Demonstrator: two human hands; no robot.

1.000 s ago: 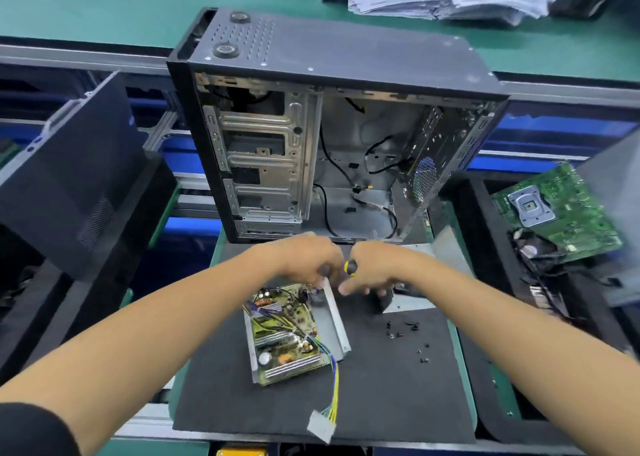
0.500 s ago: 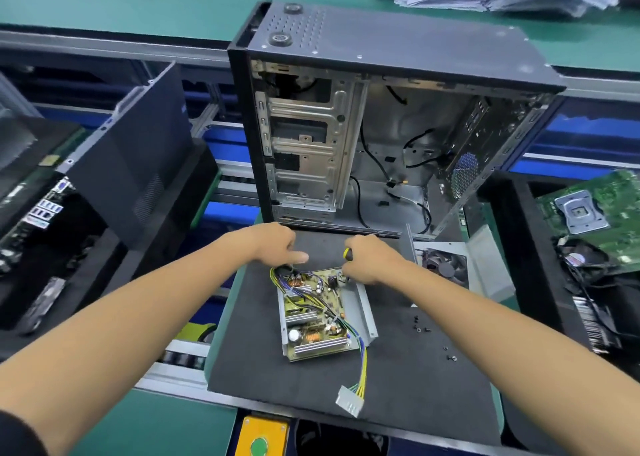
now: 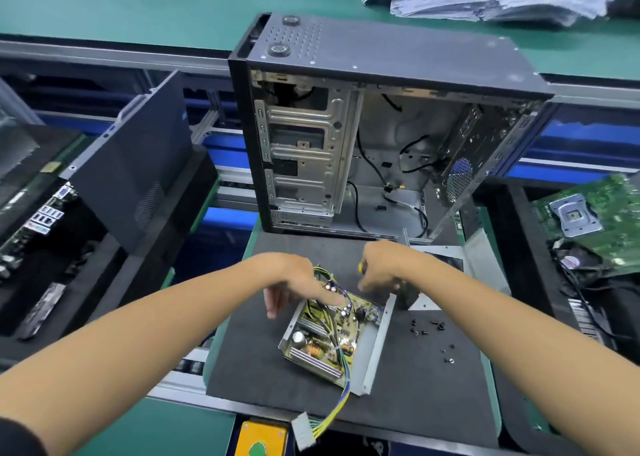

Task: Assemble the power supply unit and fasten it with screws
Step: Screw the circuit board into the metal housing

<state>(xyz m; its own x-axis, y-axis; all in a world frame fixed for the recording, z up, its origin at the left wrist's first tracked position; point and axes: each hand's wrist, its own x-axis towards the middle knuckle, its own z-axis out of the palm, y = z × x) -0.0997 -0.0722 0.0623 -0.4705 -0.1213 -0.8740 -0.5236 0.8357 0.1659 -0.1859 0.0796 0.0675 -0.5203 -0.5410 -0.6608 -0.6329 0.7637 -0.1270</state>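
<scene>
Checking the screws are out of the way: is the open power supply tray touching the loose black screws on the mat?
Apart. The head view shows bare black mat between the power supply tray and the loose screws to its right.

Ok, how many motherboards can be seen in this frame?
2. One green motherboard lies tilted on the black tray at far right; a second motherboard, ports showing, sits in the dark tray at far left. Others may be hidden in the trays.

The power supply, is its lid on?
No, the power supply lies open on the black mat, its circuit board and wires showing.
</scene>
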